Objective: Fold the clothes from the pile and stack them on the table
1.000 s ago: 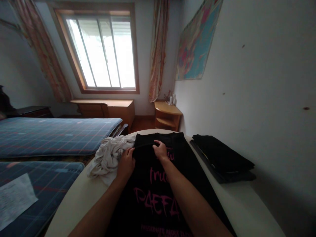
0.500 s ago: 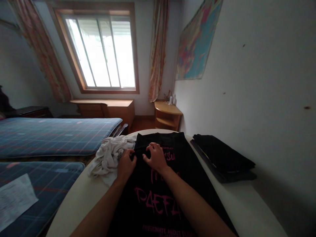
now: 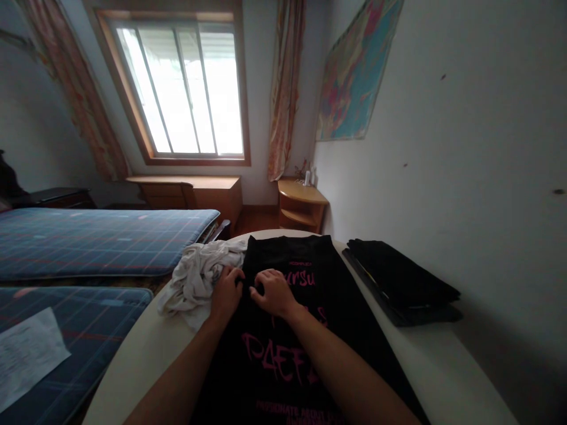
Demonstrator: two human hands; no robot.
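Note:
A black T-shirt (image 3: 336, 295) with pink lettering lies spread on a white round table (image 3: 443, 378). My left hand (image 3: 225, 293) pinches the shirt's left edge, fingers curled on the cloth. My right hand (image 3: 273, 291) sits just beside it, fingers bent and gripping the same fabric near the lettering. A crumpled white garment (image 3: 195, 277) lies to the left of my left hand, touching the shirt's edge.
A stack of folded black clothes (image 3: 398, 277) rests on the table's right side by the wall. Two beds with blue plaid covers (image 3: 97, 239) stand left, one with a white paper (image 3: 26, 354). A wooden corner shelf (image 3: 301, 206) and window (image 3: 181, 88) lie beyond.
My right hand has pulled back from the shirt's far part toward my left hand. More of the shirt's upper lettering now shows. My left hand has stayed at the left edge.

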